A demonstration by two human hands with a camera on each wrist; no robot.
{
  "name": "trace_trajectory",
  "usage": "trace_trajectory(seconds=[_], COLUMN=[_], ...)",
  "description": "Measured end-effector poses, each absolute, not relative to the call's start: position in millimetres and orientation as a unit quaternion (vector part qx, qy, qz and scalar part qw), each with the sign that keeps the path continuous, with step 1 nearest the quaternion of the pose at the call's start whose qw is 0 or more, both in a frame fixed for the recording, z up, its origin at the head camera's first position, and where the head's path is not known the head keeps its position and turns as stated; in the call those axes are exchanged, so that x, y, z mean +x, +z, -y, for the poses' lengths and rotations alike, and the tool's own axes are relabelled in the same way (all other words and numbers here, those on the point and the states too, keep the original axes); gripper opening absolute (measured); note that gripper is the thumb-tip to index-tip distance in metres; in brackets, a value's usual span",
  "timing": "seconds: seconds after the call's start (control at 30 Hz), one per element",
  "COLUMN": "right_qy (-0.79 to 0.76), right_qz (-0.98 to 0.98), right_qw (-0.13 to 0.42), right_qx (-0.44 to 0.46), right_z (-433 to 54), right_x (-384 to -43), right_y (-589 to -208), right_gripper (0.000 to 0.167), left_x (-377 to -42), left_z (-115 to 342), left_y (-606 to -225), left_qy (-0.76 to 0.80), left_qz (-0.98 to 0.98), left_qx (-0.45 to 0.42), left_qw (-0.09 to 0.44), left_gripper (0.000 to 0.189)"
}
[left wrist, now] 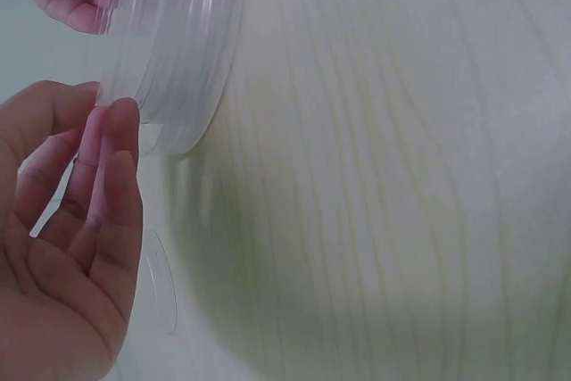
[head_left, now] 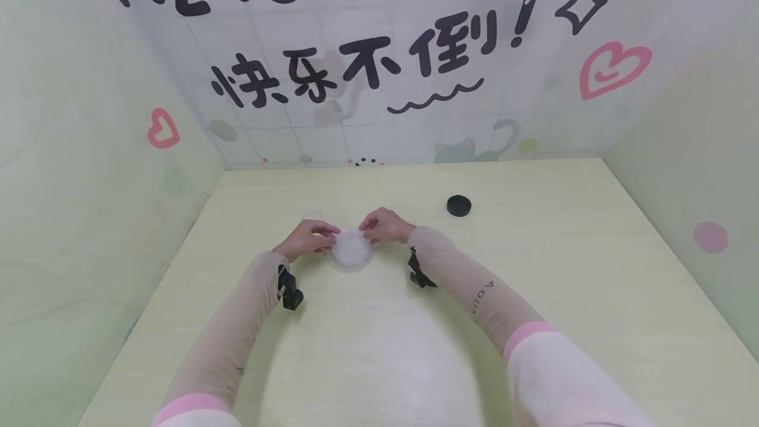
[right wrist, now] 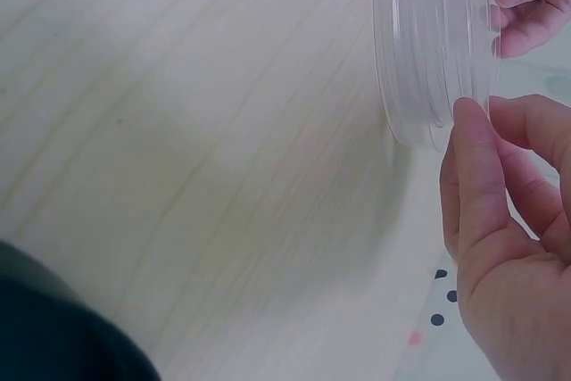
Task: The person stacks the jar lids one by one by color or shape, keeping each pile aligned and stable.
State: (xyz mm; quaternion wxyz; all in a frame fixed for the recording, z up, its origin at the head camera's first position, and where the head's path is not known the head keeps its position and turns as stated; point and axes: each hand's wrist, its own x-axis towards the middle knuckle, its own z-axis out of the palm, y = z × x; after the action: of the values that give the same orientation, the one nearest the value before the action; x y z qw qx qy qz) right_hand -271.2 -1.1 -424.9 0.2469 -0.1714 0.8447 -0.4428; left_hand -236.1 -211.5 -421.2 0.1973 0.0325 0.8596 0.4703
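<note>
A round, clear plastic container (head_left: pixel 351 252) with ridged sides sits on the table between the two hands. The left hand (head_left: pixel 308 237) pinches its upper rim on the left between thumb and fingertips. Across from it, the right hand (head_left: pixel 387 225) pinches the same rim on the right. Thin clear layers (right wrist: pixel 437 51) show stacked along the container's side in the right wrist view. On the table beyond the left hand lies a thin transparent disc (left wrist: pixel 162 281), seen faintly edge-on in the left wrist view.
A round black lid (head_left: pixel 459 205) lies on the pale wooden table (head_left: pixel 367 361), farther back to the right. Printed cloth walls (head_left: pixel 367 130) close off the back and both sides. Black camera mounts (head_left: pixel 290 290) hang beneath both wrists.
</note>
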Motion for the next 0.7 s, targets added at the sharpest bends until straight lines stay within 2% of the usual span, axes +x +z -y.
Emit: trace_trajectory(seconds=[0.37, 0.7], right_qy=[-0.433, -0.435], right_qz=[-0.85, -0.847], right_qw=[0.249, 0.253], right_qx=[-0.168, -0.173], right_z=[0.4, -3.0], right_x=[-270.4, -273.0], right_y=[-421.8, -417.4], right_gripper=[0.02, 0.021], left_x=[-239.2, -242.4], left_z=[215.0, 229.4], left_y=[-419.3, -409.8], left_qy=[0.454, 0.488], left_qz=[-0.865, -0.852], left_qx=[0.034, 0.031], left_qw=[0.211, 0.185], left_gripper=[0.033, 0.041])
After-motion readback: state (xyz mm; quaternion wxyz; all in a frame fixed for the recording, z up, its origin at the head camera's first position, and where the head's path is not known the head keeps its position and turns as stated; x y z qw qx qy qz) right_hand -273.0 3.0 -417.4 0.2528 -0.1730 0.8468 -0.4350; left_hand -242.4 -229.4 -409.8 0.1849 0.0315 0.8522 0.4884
